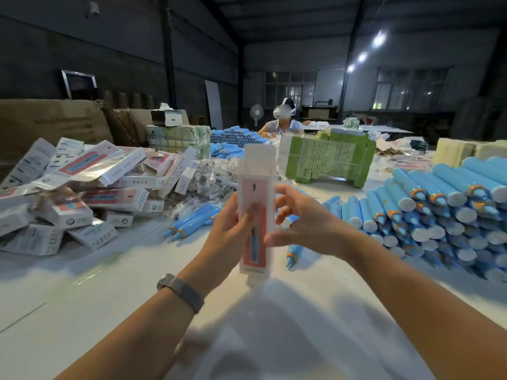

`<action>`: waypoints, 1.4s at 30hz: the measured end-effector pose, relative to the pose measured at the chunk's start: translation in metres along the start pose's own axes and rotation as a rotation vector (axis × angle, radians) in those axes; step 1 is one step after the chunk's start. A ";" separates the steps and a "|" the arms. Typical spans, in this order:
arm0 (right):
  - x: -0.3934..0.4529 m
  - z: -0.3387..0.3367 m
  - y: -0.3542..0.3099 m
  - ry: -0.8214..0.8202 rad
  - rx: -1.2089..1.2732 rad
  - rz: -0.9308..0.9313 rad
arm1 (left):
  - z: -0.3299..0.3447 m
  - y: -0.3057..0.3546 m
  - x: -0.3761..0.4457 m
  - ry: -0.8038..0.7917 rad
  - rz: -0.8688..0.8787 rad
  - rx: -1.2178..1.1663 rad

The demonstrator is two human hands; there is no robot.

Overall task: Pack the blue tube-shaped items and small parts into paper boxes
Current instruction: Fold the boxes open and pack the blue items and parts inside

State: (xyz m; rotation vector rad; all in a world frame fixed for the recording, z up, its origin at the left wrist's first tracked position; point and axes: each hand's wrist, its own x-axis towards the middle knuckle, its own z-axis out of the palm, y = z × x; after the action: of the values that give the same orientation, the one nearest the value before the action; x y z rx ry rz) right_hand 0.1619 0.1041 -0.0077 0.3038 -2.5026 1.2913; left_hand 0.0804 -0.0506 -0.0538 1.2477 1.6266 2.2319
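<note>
**Carton held upright, top flap still open**

At centre, the left hand [233, 226] curls round the tall white-and-pink paper carton [255, 215], thumb on its printed face. The right hand [304, 223] pinches the carton's right edge, fingers bent. The carton's top flap [259, 154] stands open at 12 o'clock; this looks like the closing step, so next comes tucking that flap in. At 9 o'clock lies a heap of filled paper boxes [90, 187]; at 3 o'clock a stack of blue plastic tubes [439, 204]; small bagged parts [214, 176] lie beyond.
</note>
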 end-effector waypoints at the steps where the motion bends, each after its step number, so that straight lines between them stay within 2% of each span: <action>1: -0.002 -0.002 0.005 -0.001 -0.023 0.045 | -0.005 -0.001 0.002 0.084 0.041 0.055; 2: -0.004 -0.005 0.009 0.002 -0.103 0.066 | -0.011 -0.004 0.004 0.144 0.062 0.115; 4: -0.007 -0.008 0.019 -0.027 -0.493 0.035 | -0.019 -0.009 0.005 0.211 0.057 0.184; 6: -0.010 -0.006 0.028 -0.148 -0.862 0.042 | -0.021 -0.014 0.006 0.232 0.055 0.230; 9: -0.011 -0.003 0.037 -0.227 -1.033 0.135 | -0.018 -0.016 0.006 0.190 0.088 0.278; 12: -0.013 -0.004 0.045 -0.177 -0.991 0.152 | -0.021 -0.018 0.007 0.194 0.096 0.308; 16: -0.010 -0.004 0.041 -0.153 -0.853 0.040 | -0.022 -0.017 0.007 0.217 0.117 0.356; 22: -0.003 -0.020 -0.007 0.463 -0.240 -0.249 | -0.023 -0.016 0.005 0.220 0.132 0.415; 25: -0.006 -0.026 -0.040 0.636 0.030 -0.444 | -0.022 -0.014 0.002 0.216 0.168 0.470; 27: -0.008 -0.028 -0.057 0.707 0.116 -0.541 | -0.022 -0.013 0.001 0.211 0.174 0.493; 32: -0.010 -0.023 -0.079 0.765 0.144 -0.629 | -0.016 -0.010 -0.002 0.202 0.205 0.537; 42: -0.008 -0.018 -0.069 0.805 -0.190 -0.619 | -0.012 -0.010 -0.005 0.162 0.224 0.591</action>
State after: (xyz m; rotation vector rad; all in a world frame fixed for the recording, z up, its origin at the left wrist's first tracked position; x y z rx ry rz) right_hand 0.1949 0.0795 0.0507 0.3764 -1.6359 0.7096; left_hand 0.0724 -0.0578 -0.0655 1.4573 2.4429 2.0810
